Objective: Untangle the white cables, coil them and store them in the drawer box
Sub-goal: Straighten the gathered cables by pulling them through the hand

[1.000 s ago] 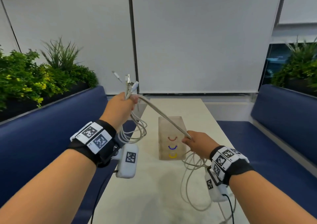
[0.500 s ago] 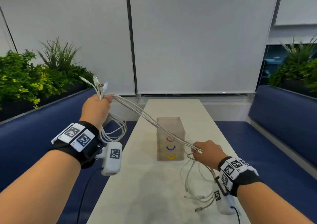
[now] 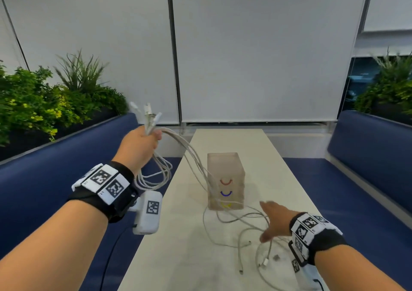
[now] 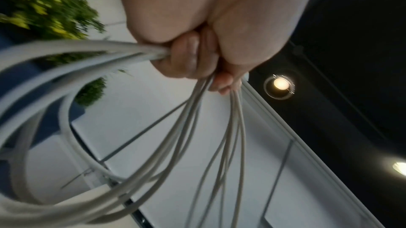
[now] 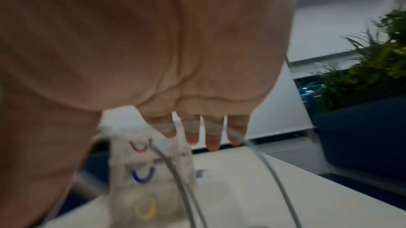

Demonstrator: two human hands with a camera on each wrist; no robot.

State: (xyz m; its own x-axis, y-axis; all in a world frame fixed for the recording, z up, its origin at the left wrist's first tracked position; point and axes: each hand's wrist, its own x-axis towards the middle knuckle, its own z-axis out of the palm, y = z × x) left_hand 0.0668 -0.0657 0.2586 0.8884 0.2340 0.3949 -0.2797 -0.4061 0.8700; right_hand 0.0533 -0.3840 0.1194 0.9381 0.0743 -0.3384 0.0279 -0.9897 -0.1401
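Observation:
My left hand (image 3: 142, 141) is raised over the table's left edge and grips a bunch of white cables (image 3: 178, 148) near their plugs (image 3: 147, 110); the left wrist view shows its fingers (image 4: 189, 58) curled round the white cables (image 4: 153, 136). Loops hang below the fist, and strands run down past the drawer box (image 3: 225, 168) to a loose tangle (image 3: 252, 235) on the table. My right hand (image 3: 270, 219) hovers over that tangle with straight, spread fingers (image 5: 213, 138), holding nothing. The translucent drawer box (image 5: 145, 179) has red, blue and yellow handles, and its drawers look closed.
The long white table (image 3: 223, 257) runs between two blue benches (image 3: 44, 190) (image 3: 367, 156). Planters with green plants (image 3: 44, 103) stand behind each bench. White blinds (image 3: 256, 45) close off the far end.
My right hand has let go of the cables and opened; the strands it held taut have dropped slack onto the table. My left hand still grips the bunch.

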